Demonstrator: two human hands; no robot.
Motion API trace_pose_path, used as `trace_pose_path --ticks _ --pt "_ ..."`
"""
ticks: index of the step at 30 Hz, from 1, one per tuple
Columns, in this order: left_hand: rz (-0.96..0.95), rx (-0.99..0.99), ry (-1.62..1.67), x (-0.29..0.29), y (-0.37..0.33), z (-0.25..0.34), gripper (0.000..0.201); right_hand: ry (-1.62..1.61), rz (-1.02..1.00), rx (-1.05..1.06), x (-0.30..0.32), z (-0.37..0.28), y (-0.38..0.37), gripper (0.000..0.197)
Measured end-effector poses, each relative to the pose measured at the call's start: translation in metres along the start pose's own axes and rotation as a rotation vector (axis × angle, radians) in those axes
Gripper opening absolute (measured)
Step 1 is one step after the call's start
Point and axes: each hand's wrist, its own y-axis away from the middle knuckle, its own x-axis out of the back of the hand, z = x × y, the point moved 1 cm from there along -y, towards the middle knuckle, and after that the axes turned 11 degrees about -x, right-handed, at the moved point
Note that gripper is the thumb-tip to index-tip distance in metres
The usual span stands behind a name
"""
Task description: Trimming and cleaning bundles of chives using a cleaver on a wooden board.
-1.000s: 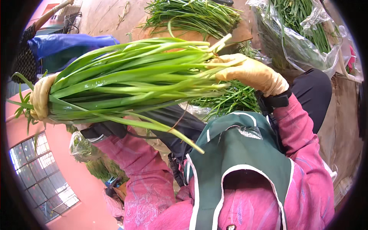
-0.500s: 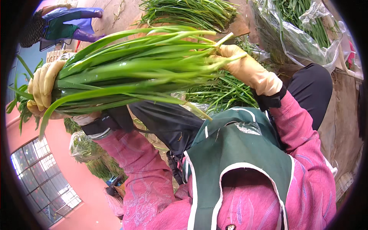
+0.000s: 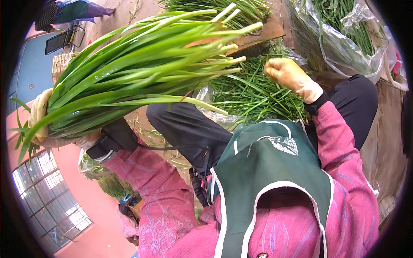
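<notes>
My left hand [image 3: 41,116], in a pale yellow glove, is wrapped round the leafy end of a thick bunch of long flat green leaves, like garlic chives [image 3: 137,69]. The bunch lies across the view at the left, its pale stem ends fanning out toward the right. Apart from those ends, my right hand [image 3: 292,77], in a tan glove, is curled closed. Whatever its fingers may hold is too small or hidden to make out. Below and beside it lies a loose heap of thin green leaves [image 3: 258,92] between my knees.
More greens [image 3: 241,10] lie at the far side, next to a wooden board [image 3: 262,36]. A clear plastic bag [image 3: 344,60] of greens stands at the far right. Another person [image 3: 73,13] is at the far left, near a dark chair [image 3: 60,43]. My knees flank the heap.
My right hand has come away from the stem ends, moving right and slightly down. My left hand and the bunch have shifted left, and the stem ends have spread apart.
</notes>
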Motion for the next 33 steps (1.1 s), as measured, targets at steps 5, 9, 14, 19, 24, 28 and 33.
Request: trace_pose_path --ticks 5,9,14,19,24,28,33 --pt "0.011 0.149 0.159 0.011 0.006 -0.005 0.019 -0.529 -0.093 0.438 -0.008 -0.057 0.01 0.037" --pt "0.02 0.252 0.235 0.007 0.012 -0.015 0.018 -0.86 -0.362 0.308 -0.021 -0.05 0.003 0.053" --pt "0.082 0.277 0.143 0.008 0.016 -0.018 0.02 -1.226 -0.537 0.064 -0.029 -0.029 -0.008 0.041" --pt "0.09 0.202 0.142 0.011 0.016 -0.023 0.018 -1.465 -0.49 0.214 -0.038 -0.041 0.001 0.047" --pt "0.097 0.282 0.29 -0.009 0.011 -0.05 0.017 -1.487 -0.358 0.246 -0.037 -0.025 -0.017 0.018" --pt "-0.083 0.215 -0.024 -0.03 -0.001 -0.052 0.022 -0.879 0.005 -0.105 -0.03 0.031 -0.035 0.016" --pt "-0.051 0.177 -0.071 -0.015 -0.029 -0.013 0.02 0.807 0.086 -0.175 -0.027 0.063 -0.037 0.038"
